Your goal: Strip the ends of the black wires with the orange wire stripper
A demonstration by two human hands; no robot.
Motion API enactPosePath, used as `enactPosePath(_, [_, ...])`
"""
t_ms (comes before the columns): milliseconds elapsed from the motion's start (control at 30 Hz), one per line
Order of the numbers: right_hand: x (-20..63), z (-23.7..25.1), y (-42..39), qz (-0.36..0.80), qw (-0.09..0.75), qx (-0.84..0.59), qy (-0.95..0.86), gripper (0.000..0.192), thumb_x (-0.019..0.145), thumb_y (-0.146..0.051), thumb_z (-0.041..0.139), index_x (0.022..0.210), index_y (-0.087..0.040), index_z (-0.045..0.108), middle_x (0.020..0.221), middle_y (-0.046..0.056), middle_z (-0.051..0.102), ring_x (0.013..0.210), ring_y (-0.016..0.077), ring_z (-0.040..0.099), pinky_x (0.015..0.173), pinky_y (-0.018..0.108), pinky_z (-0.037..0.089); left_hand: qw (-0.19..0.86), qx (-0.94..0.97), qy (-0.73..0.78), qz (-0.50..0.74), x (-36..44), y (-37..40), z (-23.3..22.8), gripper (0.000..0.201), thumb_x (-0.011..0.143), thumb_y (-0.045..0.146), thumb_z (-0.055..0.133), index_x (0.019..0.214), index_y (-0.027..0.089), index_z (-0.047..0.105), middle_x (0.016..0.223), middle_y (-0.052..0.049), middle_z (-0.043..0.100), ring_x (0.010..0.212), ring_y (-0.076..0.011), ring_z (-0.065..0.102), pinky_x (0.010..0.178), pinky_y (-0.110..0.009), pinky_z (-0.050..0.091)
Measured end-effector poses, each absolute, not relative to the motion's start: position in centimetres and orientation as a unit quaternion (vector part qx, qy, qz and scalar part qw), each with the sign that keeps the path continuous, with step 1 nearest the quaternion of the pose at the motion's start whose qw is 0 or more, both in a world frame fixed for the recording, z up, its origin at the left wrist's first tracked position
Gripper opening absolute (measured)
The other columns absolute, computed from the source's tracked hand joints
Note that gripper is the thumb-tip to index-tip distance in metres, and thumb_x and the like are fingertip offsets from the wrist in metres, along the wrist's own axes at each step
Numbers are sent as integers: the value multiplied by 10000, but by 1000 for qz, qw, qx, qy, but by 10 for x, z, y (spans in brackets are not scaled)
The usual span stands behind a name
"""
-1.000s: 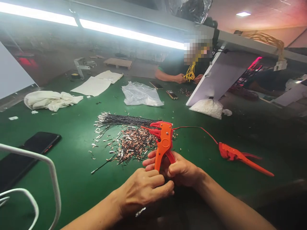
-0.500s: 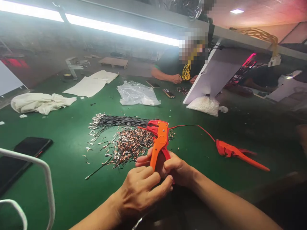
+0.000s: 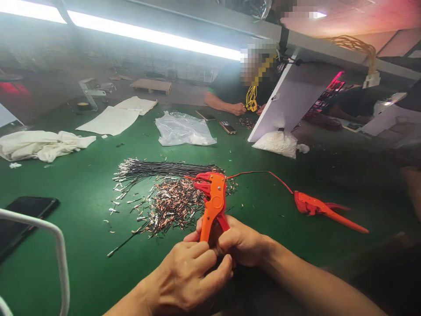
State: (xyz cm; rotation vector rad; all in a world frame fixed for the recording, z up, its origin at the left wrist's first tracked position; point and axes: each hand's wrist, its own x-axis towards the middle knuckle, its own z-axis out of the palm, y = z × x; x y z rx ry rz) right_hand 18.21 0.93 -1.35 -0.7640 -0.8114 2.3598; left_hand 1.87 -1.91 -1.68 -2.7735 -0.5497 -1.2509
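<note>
Right hand: clenched around the handles of the orange wire stripper, low and centre over the green bench.
Left hand: curled, fingers pressed against the lower end of the stripper's handles and touching the right hand; whether anything small is pinched between the fingertips cannot be told.
Orange wire stripper: held upright with head tilted away, jaws pointing left over the heap of stripped ends.
Red wire: thin, running from beside the stripper's head across the bench to the right, towards the second tool.
Second red tool: lying flat on the bench, well to the right of the hands, handles pointing right.
Black wires: bundle laid in a row just beyond the stripper, metal tips fanned out at the left end.
Copper scraps: loose pile of short coppery and silvery bits on the bench, just left of the stripper.
Single black wire: lying apart, at the near-left edge of the pile.
Phone: dark, flat at the bench's left edge.
White cloth: crumpled at far left.
Clear plastic bag: crumpled at mid-bench, beyond the wires.
Another person: seated across the bench, hands on yellow wires.
</note>
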Motion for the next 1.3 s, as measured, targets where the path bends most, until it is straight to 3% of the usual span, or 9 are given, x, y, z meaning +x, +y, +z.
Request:
enactPosePath(167, [187, -17, 9, 873, 230, -281, -325, 466, 464, -7, 544, 894, -163, 639, 784, -16, 680, 492, 71, 505, 415, 147, 350, 25, -904, -162, -396, 18, -23, -20, 146, 921, 144, 510, 1011, 118, 621, 648, 18, 590, 541, -103, 526, 548, -262, 476])
enactPosePath(333, [189, -19, 10, 875, 215, -274, -335, 458, 475, -16, 568, 905, -155, 644, 884, 23, 707, 620, 99, 572, 515, 162, 408, 21, -904, -169, -392, 18, -23, -19, 164, 937, 149, 482, 993, 135, 636, 585, 35, 550, 520, -100, 491, 565, -262, 466])
enactPosePath(433, [187, -13, 11, 870, 237, -268, -339, 463, 477, -18, 545, 912, -139, 652, 962, 61, 728, 755, 146, 649, 642, 203, 476, 9, -899, -160, -408, 18, -23, -16, 160, 931, 156, 504, 1009, 133, 642, 551, 37, 542, 491, -108, 465, 494, -255, 406])
enactPosePath(533, [188, -5, 11, 864, 288, -262, -319, 465, 499, -20, 534, 937, -133, 640, 1011, 98, 735, 951, 238, 687, 860, 337, 505, 9, -889, -165, -428, 16, -24, -11, 162, 896, 162, 569, 1032, 130, 653, 605, 4, 607, 521, -121, 491, 477, -256, 381])
enactPosePath(600, [189, 0, 12, 855, 338, -257, -299, 451, 525, -24, 538, 953, -140, 620, 955, 90, 733, 963, 268, 690, 930, 429, 485, 28, -879, -184, -439, 15, -26, -8, 158, 877, 168, 600, 1018, 139, 666, 727, -38, 680, 574, -124, 521, 513, -260, 405])
enactPosePath(700, [192, -1, 16, 854, 394, -238, -243, 336, 627, -86, 559, 955, -149, 597, 817, 41, 681, 791, 208, 671, 829, 415, 527, 48, -868, -202, -452, 15, -27, -5, 145, 859, 166, 617, 988, 151, 680, 803, -58, 711, 575, -122, 498, 502, -262, 381])
enactPosePath(833, [196, -11, 26, 866, 408, -221, -184, 161, 773, -243, 555, 902, -150, 586, 719, 19, 611, 652, 150, 588, 656, 300, 512, 45, -868, -202, -452, 16, -27, -5, 162, 828, 153, 630, 985, 150, 671, 672, -34, 660, 523, -122, 451, 466, -265, 331])
enactPosePath(1133, [194, -10, 18, 827, 404, -264, -289, 281, 834, -437, 581, 867, -158, 578, 621, 1, 595, 496, 153, 580, 475, 293, 521, 43, -864, -226, -448, 17, -28, -6, 152, 826, 105, 627, 973, 125, 660, 539, 16, 550, 499, -121, 405, 473, -272, 282])
enactPosePath(1300, [196, -10, 19, 772, 413, -359, -323, 334, 843, -485, 597, 733, -177, 529, 413, -60, 491, 283, 110, 435, 251, 191, 369, 67, -868, -232, -435, 15, -26, -5, 133, 854, 118, 616, 979, 121, 662, 520, 45, 480, 497, -111, 409, 477, -264, 280])
